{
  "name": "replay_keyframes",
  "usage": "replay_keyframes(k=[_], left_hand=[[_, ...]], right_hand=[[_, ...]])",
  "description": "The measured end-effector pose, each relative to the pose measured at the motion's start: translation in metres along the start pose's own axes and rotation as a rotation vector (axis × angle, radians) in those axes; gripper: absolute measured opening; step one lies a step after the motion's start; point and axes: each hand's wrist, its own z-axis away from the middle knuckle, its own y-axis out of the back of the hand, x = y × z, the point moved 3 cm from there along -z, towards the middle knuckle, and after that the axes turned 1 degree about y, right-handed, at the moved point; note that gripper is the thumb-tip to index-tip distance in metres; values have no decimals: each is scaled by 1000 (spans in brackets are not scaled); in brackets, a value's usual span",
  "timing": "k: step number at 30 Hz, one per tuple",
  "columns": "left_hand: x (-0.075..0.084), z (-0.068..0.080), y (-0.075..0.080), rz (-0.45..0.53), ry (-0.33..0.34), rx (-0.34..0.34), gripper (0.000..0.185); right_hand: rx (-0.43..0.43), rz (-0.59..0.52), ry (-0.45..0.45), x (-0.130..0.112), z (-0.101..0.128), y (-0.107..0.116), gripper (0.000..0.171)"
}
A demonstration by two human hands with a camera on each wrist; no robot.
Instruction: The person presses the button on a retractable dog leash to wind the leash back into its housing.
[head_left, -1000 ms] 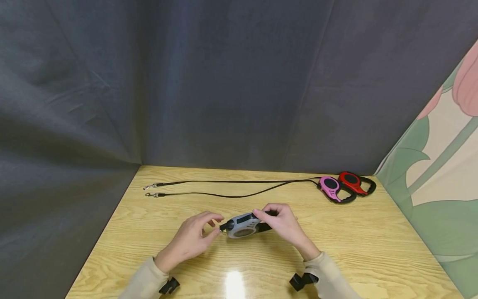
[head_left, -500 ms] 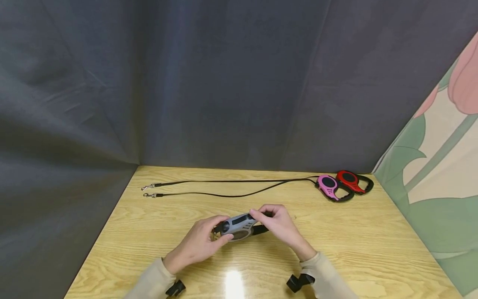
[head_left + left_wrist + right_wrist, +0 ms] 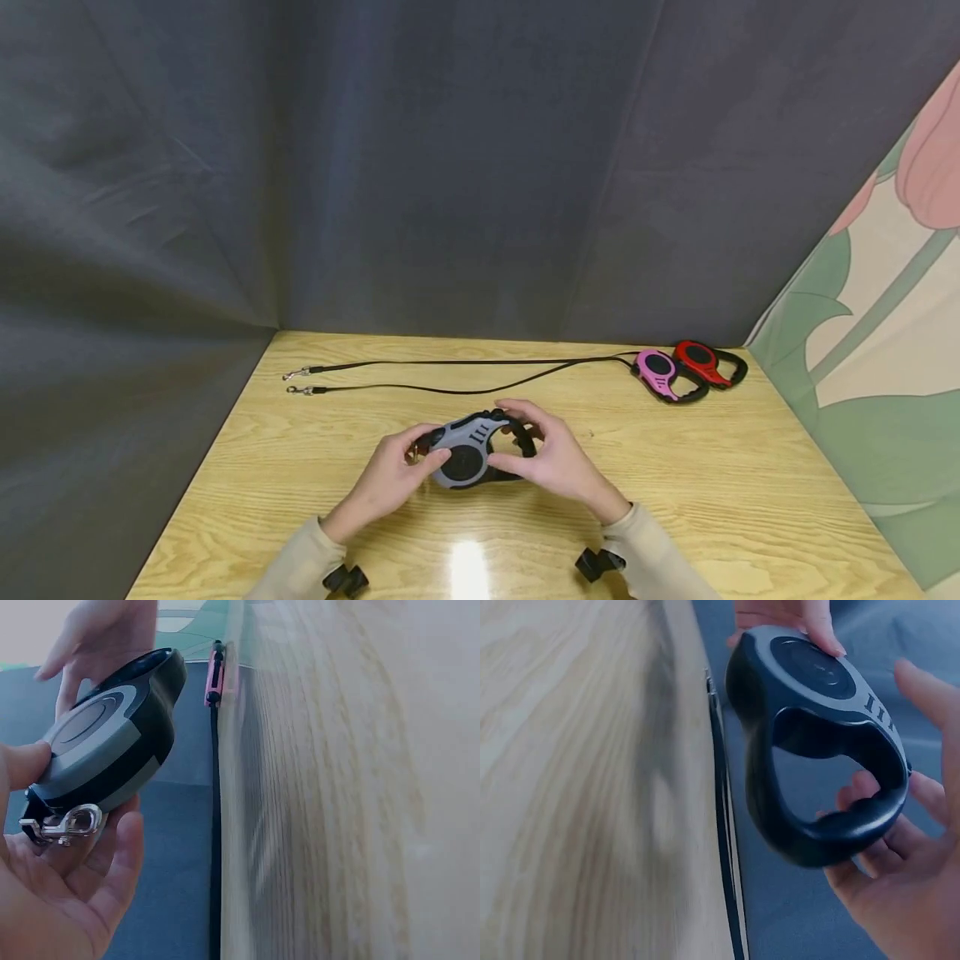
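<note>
Grey leash reel [image 3: 468, 457] held off the bench [image 3: 750, 500] between both hands, near the bench's centre, slightly toward 6 o'clock; its dark round face is turned up toward the head camera; left hand [image 3: 390, 479] grasps the reel's nose end at 9 o'clock, thumb pressed on the grey face, fingers curled under; a small metal clip [image 3: 64, 825] sits at that nose just above the left palm in the left wrist view; right hand [image 3: 551, 458] grasps the black loop handle [image 3: 832, 817] at the reel's 3 o'clock side, fingers curled through and under the loop, thumb free beside it in the right wrist view; both sleeves are beige, a black strap at each wrist.

Pink leash reel [image 3: 658, 373] and red leash reel [image 3: 705, 360] lie on the bench at 2 o'clock from the hands, touching or just beside each other, red one further right; well apart from the grey reel; two thin black cords [image 3: 465, 375] run from them leftward across the far part of the bench, ending in two metal clips [image 3: 298, 382] at 10 o'clock near the left edge; dark grey cloth [image 3: 450, 167] hangs behind and left of the bench; a floral panel [image 3: 885, 333] with pink and green stands at the right.
</note>
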Motion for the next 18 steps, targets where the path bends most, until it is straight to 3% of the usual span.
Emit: replay_keyframes(k=[6,13,15,18], left_hand=[[-11,1,10,51,70,-15,43],[-20,3,11,192,168,-91,46],[-21,3,11,168,159,-78,48],[-20,5,11,47,103,-69,68]], right_hand=[[-135,142,11,5,4,-9,109],[-207,246,29,11,9,-17,111],[-205,262,42,13,10,-18,110],[-221,280,49,15,9,-20,108]])
